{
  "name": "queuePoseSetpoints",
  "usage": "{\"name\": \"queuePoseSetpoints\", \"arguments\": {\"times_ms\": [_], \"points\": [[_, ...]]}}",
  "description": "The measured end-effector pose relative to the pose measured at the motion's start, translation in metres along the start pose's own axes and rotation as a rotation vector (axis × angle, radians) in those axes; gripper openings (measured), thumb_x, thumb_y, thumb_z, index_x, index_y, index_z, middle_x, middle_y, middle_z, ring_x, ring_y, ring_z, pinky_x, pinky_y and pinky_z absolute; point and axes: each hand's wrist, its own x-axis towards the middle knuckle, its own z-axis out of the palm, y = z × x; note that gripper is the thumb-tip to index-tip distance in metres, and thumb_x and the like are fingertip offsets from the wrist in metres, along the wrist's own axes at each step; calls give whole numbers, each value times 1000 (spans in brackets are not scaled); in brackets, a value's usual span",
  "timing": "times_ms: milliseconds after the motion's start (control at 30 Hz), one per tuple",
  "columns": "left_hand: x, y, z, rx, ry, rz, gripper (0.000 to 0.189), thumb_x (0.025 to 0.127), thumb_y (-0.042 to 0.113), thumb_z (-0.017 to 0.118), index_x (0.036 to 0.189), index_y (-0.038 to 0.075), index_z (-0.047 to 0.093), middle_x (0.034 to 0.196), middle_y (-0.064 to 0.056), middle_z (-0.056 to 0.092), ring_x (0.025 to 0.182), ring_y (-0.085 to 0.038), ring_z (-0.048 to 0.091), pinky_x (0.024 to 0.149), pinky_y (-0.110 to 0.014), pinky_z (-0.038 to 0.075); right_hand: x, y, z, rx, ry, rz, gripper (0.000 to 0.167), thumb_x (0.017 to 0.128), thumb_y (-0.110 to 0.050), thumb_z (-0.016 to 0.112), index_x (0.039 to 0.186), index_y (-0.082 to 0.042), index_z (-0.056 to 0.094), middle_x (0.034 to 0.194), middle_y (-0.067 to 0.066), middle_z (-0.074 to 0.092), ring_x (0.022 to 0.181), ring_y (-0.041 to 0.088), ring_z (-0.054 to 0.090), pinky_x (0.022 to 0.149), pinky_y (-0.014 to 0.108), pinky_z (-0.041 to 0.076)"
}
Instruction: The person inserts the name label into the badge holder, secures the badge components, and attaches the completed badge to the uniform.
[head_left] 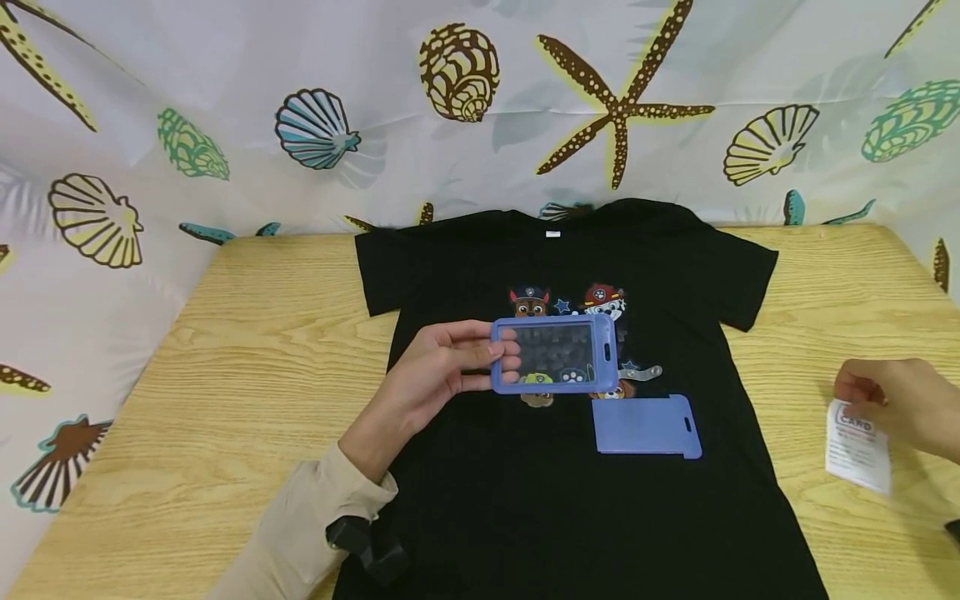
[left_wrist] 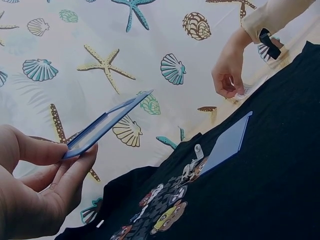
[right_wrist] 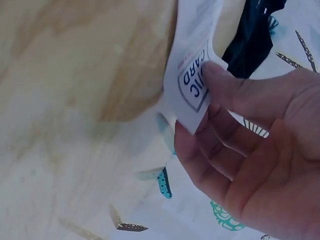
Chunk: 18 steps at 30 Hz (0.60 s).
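Note:
My left hand [head_left: 442, 367] pinches the left end of a blue card holder frame [head_left: 606, 354] with a clear window, raised above a black T-shirt [head_left: 570, 508]. In the left wrist view the card holder frame [left_wrist: 112, 120] is seen nearly edge-on between thumb and fingers. The flat blue back cover [head_left: 645, 425] of the holder lies on the shirt just below and right of it. Off to the right, my right hand [head_left: 900, 404] pinches a white printed paper card [head_left: 858, 454] by its top edge. The word CARD shows on this paper [right_wrist: 192, 65] in the right wrist view.
A strap clip [head_left: 643, 373] lies on the shirt's cartoon print, partly behind the raised frame. The shirt is spread over a wooden table [head_left: 285, 333]. Behind the table hangs a white cloth [head_left: 390, 67] printed with shells and starfish.

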Motion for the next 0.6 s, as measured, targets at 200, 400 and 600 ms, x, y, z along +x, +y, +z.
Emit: {"name": "queuePoseSetpoints", "arguments": {"times_ms": [200,400,600], "points": [[1,0,0,1,-1,-4,29,93,-8,53,121,-15,54,96,-6,71,85,-17,71,80,-36,56,-5,6,-5,49,77,-9,25,71,6,78,77,-6,58,70,-6,51,61,1,42,51,21,41],[1,-1,0,0,-5,-5,31,93,-8,52,122,-16,52,96,-6,71,85,-16,71,81,-36,56,-9,9,-8,306,-8,169,13,84,5,68,92,5,58,77,2,55,53,3,48,44,22,43],[2,-2,-1,-5,-10,-8,30,93,-8,52,122,-16,53,96,-6,71,85,-17,71,80,-36,56,-7,5,-11,413,-2,260,11,89,3,62,97,8,56,80,6,58,57,5,58,47,25,51]]}}
